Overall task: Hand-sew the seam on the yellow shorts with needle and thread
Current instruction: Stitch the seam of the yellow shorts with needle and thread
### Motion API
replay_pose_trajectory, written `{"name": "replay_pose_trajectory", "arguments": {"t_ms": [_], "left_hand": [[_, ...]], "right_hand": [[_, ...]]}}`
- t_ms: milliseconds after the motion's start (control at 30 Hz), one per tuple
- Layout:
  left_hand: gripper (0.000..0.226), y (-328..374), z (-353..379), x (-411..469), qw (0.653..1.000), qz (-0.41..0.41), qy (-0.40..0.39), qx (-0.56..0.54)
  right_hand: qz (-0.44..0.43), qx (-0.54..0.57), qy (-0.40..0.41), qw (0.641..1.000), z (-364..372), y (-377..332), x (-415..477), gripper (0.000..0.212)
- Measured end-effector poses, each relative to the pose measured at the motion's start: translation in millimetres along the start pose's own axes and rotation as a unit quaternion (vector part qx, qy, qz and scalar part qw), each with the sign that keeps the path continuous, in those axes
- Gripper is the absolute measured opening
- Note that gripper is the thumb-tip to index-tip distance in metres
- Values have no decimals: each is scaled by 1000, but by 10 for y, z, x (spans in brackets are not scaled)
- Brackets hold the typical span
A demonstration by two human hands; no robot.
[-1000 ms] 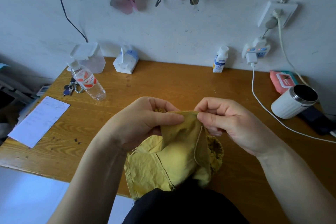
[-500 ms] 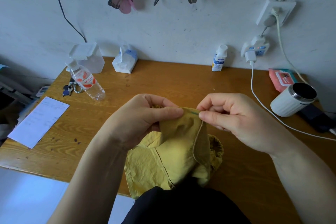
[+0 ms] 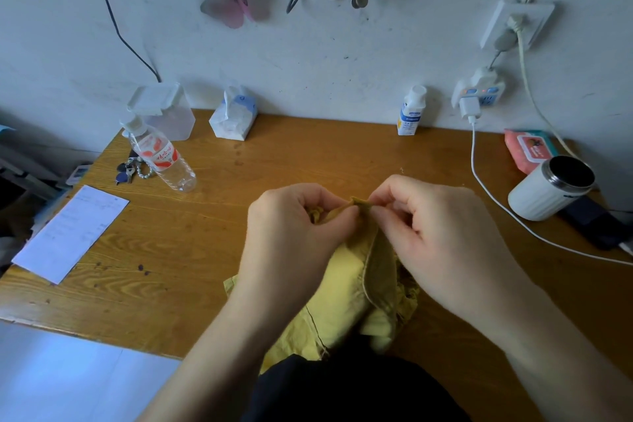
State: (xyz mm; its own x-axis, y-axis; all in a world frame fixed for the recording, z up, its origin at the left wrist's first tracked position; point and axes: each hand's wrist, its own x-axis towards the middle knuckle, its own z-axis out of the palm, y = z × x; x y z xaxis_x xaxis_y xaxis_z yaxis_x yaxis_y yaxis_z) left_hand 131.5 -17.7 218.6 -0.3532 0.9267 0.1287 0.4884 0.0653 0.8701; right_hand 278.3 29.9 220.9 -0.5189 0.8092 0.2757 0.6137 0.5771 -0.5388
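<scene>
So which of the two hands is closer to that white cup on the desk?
The right hand. It pinches the yellow shorts to the left of the white cup, apart from it; the left hand grips the shorts beyond the right hand.

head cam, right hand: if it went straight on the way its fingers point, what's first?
The right hand points left, into the raised fold of the yellow shorts that it pinches. Behind that fold is the left hand, pinching the same edge; it likely comes next, though depth is unclear.

No wording is legible: print on the water bottle (image 3: pixel 161 161), small white bottle (image 3: pixel 410 115) and paper sheet (image 3: pixel 72 233) is blurred.
</scene>
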Motion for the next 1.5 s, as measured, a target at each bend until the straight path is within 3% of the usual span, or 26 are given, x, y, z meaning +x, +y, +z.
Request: {"name": "replay_pose_trajectory", "arguments": {"t_ms": [200,333,600,900,1133,1500], "left_hand": [[8,18,83,-58,1000,15,-4,-18],[9,16,21,3,999,13,-22,-39],[10,-7,-71,64,998,2,-51,-41],[7,-9,-168,167,955,-94,-230,-163],[7,-90,-151,222,875,-177,-333,-304],[13,-156,-115,240,827,-204,-361,-379]], "right_hand": [[-14,-28,27,999,64,-54,-35,9],[2,40,24,999,32,24,-22,6],[35,192,-57,979,-74,142,12,14],[130,421,-240,865,-201,264,98,11],[156,516,-308,784,-220,328,147,13],[157,555,-323,750,-184,386,161,16]]}}
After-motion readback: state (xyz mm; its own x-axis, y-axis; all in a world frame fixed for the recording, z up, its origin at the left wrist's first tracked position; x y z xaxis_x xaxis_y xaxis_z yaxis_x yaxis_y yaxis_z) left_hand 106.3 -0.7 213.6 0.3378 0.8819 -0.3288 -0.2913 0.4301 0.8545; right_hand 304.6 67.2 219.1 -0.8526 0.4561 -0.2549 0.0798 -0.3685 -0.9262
